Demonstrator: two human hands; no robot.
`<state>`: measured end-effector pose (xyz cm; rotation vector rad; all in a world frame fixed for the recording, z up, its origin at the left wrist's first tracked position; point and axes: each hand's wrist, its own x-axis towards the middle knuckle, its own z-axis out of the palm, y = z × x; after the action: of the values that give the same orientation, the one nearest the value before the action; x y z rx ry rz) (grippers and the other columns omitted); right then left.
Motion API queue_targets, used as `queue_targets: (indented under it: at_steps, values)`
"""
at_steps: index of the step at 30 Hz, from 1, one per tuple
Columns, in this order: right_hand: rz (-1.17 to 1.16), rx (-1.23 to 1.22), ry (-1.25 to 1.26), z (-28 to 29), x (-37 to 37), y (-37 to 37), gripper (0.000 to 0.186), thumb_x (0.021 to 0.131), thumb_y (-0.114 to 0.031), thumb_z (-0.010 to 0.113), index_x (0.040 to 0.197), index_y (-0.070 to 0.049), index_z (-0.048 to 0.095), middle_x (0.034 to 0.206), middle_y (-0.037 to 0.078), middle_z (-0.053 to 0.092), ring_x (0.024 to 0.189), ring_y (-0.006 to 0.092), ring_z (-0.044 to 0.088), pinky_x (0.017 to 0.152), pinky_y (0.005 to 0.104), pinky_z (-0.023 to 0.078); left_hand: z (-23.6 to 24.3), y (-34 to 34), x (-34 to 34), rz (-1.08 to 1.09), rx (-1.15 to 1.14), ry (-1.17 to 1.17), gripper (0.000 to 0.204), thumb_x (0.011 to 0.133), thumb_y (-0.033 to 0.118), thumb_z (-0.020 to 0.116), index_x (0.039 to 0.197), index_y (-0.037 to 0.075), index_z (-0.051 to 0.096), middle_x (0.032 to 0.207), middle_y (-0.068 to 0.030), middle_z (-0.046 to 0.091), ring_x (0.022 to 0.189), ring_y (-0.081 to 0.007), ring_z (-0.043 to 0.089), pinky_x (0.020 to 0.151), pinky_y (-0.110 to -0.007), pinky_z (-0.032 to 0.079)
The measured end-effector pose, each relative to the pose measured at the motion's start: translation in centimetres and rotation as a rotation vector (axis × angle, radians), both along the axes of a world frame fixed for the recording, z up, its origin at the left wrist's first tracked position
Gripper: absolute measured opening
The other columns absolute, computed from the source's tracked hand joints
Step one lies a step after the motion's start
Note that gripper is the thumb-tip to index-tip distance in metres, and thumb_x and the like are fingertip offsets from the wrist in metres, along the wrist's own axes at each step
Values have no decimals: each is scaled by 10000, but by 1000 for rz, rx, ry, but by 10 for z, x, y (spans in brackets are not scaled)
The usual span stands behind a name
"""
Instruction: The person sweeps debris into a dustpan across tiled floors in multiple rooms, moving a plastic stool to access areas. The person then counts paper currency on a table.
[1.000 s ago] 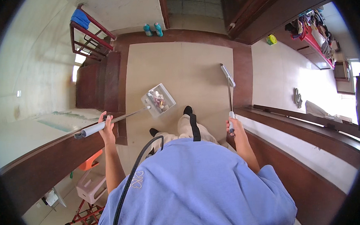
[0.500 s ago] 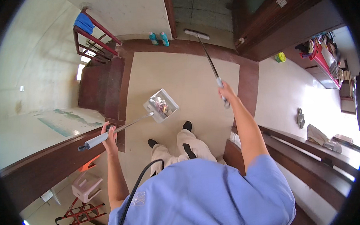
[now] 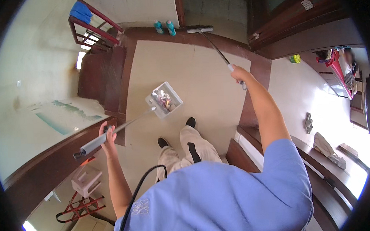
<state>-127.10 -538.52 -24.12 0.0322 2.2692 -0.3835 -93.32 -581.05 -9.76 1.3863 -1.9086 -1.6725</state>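
My left hand (image 3: 108, 139) is closed on the grey grip of a long-handled dustpan (image 3: 175, 94). The pan is a light grey box on the floor ahead of my feet, and mixed litter (image 3: 164, 100) lies inside it. Out to the right, my right hand (image 3: 241, 74) wraps round the upper handle of a broom (image 3: 217, 49). Its wide, flat head (image 3: 200, 30) rests by the dark floor border at the doorway, well apart from the dustpan. Two teal bottles (image 3: 171, 28) stand just left of the broom head.
Dark steps (image 3: 103, 82) and a red metal frame with a blue cloth (image 3: 81, 12) are at the far left. A wooden bench (image 3: 315, 171) stands on the right, a pink plastic stool (image 3: 87, 179) at the lower left. A dark wooden door (image 3: 296, 19) is at the far right.
My right hand has moved forward and to the right. The broom head has shifted slightly farther away and turned straighter across the doorway. My left hand and the dustpan have moved only a little.
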Motion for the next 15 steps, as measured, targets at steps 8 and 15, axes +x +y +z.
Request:
queue_targets:
  at_steps: [8, 15]
  values:
    - [-117, 7, -223, 7, 191, 68, 585, 723, -138, 430, 1273, -173, 231, 750, 145, 562, 441, 177, 531, 419, 326, 439, -1, -4, 4, -35, 11, 53, 348, 788, 208, 521, 1116, 124, 438, 1018, -41, 497, 961, -147, 494, 792, -331, 353]
    - [-405, -346, -561, 85, 320, 34, 620, 773, -202, 463, 1305, -124, 154, 698, 83, 501, 442, 113, 449, 418, 263, 385, -3, -1, 3, 2, 16, 119, 337, 748, 195, 571, 1066, 123, 484, 892, -14, 530, 862, -93, 488, 710, -275, 345]
